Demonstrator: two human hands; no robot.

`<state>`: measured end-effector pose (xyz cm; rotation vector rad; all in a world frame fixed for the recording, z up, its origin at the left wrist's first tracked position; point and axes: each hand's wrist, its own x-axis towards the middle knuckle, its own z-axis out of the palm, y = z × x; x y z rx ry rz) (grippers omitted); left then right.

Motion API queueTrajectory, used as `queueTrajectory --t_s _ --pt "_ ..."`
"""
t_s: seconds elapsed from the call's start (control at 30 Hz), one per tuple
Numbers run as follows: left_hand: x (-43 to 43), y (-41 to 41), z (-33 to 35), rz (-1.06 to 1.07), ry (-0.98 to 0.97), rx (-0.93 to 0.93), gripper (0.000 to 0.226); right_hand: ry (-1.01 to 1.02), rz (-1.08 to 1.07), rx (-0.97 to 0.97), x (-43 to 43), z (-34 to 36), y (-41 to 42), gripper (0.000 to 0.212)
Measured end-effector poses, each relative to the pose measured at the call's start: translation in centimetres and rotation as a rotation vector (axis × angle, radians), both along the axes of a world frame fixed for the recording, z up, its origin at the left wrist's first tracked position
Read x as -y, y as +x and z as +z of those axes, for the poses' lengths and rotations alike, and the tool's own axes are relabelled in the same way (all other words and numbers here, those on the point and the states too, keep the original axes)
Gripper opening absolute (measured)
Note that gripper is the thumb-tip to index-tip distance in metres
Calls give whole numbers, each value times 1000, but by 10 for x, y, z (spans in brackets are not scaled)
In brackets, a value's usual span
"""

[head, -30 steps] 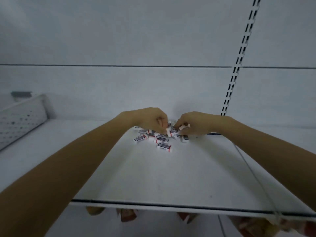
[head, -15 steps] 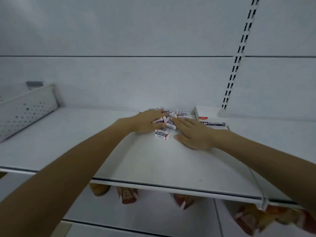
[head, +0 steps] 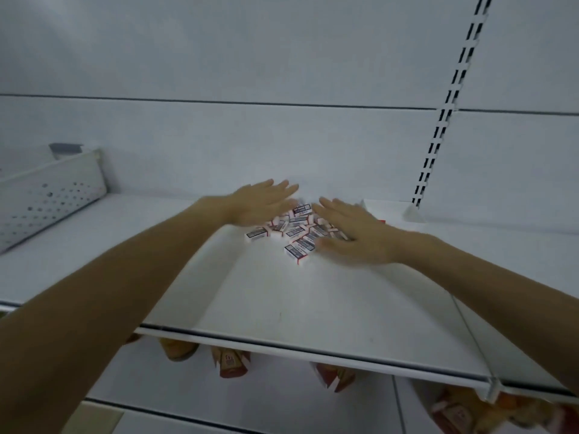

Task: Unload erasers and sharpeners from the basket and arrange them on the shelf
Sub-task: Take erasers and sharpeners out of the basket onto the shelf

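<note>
Head view, findings in order of size. White shelf [head: 313,302] spans the frame, backed by a pale wall with a slotted upright [head: 445,120] at right. A perforated white panel [head: 47,202] stands at the shelf's left end; whether it belongs to the basket cannot be told. Packets [head: 228,364] hang below the front edge. Left hand [head: 260,205] and right hand [head: 354,233] both lie flat, fingers straight, holding nothing, one on each side of the heap; the right is blurred. A second ago both had fingers curled, pinching pieces in the pile; they have since released and spread. A white box [head: 372,211] shows just behind the right hand. The erasers [head: 297,230] sit near the back of the shelf between the hands, loose and overlapping, with one eraser [head: 297,252] lying nearest the front. Assessment: unloading of this batch appears done, but the heap is not yet ordered; the flat hands suggest gathering or squaring it. No sharpeners identified.
</note>
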<state>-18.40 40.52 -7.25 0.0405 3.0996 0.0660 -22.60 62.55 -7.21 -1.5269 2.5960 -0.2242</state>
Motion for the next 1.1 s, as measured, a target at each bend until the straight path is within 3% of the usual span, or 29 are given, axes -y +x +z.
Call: queueTrajectory --t_s 0.17,0.5,0.83,1.1 --pt "30 34 70 -23 -30 -229 46 -62 97 -42 34 32 6 60" --pt "139 148 147 125 -170 -322 43 -183 339 -82 193 93 79 27" --pt "271 261 149 223 -154 -270 23 -274 405 -74 317 113 171 25" --pt "345 260 135 184 -105 -150 26 -147 331 -43 387 110 174 26"
